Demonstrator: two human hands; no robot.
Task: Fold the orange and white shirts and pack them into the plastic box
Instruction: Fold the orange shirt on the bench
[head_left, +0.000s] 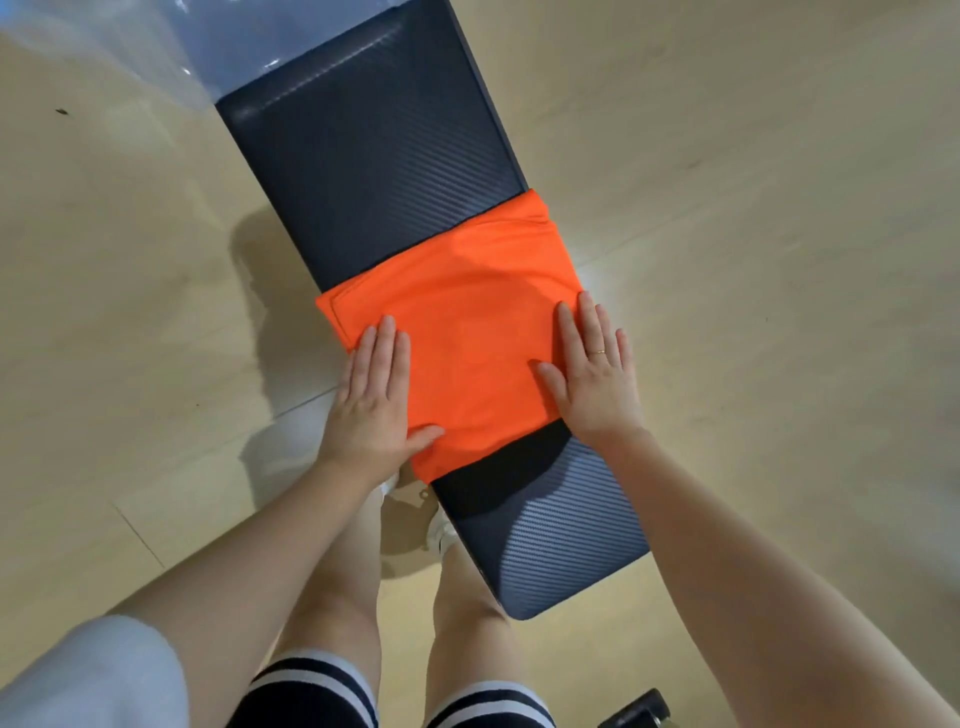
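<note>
Both hands flat, fingers straight: left hand (375, 402) and right hand (595, 375) press the folded orange shirt (462, 322) at frame centre on the dark bench (363, 156). Smoothing step; next, lift it into the plastic box (218, 47), upper left. White shirt unseen.

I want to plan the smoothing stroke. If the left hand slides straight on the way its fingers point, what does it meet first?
The left hand lies flat on the orange shirt; going on, it probably meets the shirt's folded far edge, then the bare dark bench.

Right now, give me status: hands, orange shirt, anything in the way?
Left hand and right hand flat, pressing the orange shirt. Shirt folded, lying on the dark bench. Clear plastic box at the far end. White shirt not in view.
</note>
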